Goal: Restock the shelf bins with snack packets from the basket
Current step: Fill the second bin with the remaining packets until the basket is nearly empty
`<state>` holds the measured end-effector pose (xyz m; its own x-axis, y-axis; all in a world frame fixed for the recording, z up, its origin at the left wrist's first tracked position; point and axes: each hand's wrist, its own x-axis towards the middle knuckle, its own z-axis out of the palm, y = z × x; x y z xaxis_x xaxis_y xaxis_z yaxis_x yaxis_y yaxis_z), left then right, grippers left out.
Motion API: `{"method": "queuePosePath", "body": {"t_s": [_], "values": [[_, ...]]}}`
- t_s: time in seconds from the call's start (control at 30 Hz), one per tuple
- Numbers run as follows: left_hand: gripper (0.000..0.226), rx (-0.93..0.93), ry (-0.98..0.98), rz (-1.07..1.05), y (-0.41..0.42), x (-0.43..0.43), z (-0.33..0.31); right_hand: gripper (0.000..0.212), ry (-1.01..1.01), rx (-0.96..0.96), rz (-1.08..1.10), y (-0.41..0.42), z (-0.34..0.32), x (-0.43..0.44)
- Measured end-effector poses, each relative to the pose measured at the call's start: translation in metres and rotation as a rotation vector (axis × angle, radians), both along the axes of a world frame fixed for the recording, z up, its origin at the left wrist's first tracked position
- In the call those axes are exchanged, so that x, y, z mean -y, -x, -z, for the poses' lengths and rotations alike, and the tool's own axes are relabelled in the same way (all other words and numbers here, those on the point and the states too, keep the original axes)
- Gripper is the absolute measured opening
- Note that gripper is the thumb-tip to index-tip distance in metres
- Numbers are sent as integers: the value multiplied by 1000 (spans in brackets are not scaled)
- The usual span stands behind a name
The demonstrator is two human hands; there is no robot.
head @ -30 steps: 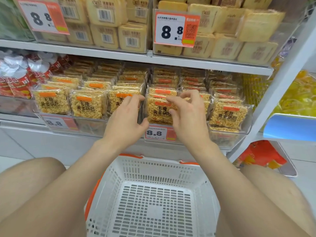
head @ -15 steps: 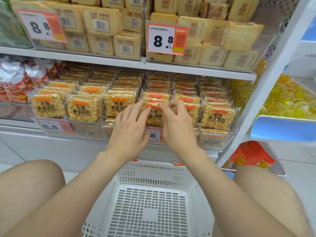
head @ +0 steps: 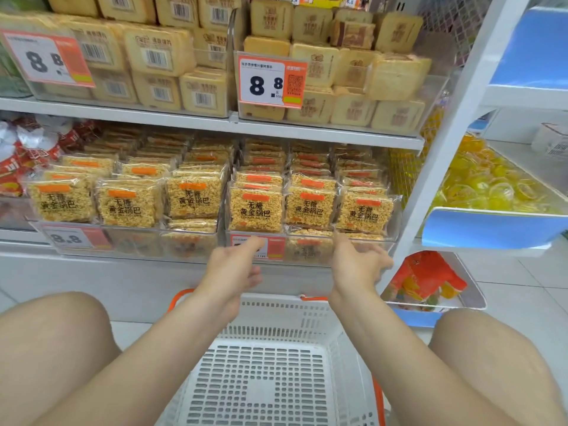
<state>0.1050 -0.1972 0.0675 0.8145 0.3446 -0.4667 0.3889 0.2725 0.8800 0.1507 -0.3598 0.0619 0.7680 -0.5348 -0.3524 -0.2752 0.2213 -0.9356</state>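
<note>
Hovering | left hand (head: 230,269), right hand (head: 353,265) | just below snack packets (head: 255,207) | basket (head: 276,312) underneath

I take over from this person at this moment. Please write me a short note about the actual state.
Left hand: open, holds nothing, in front of the right bin.
Right hand: the same.
Snack packets: upright in rows in the right bin and the left bin.
Basket: no packet in the part in view.
Done: restocking, it seems.
Left: probably only to check the rows and remove the basket.
</note>
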Motion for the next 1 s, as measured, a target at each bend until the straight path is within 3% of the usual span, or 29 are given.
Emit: {"method": "queuePosePath", "body": {"t_s": [0.07, 0.1, 0.17, 0.27, 0.4, 0.53, 0.67, 0.93, 1.0], "values": [[63, -37, 208, -14, -3, 2, 0, 94, -153, -102, -98, -3, 5, 7], [77, -28, 263, -40, -6, 2, 1, 94, -204, -97, -152, -4, 4, 9], [84, -9, 314, -73, -12, 1, 2, 80, -277, -61, -209, -8, 0, 14], [71, 0, 346, -90, -18, -2, 1, 70, -270, -96, -243, -16, -1, 23], [39, 13, 392, -128, -24, -11, 5, 64, -196, -162, -310, -26, -1, 25], [47, 71, 419, -166, -25, -9, 9, 43, -205, -177, -312, -39, -2, 30], [59, 79, 410, -160, -23, -4, 8, 40, -231, -191, -300, -48, 2, 30], [53, 77, 381, -120, -25, -3, 16, 39, -261, -190, -269, -61, 7, 31], [34, 67, 391, -103, -27, -1, 15, 38, -272, -191, -275, -67, 6, 31]]}}
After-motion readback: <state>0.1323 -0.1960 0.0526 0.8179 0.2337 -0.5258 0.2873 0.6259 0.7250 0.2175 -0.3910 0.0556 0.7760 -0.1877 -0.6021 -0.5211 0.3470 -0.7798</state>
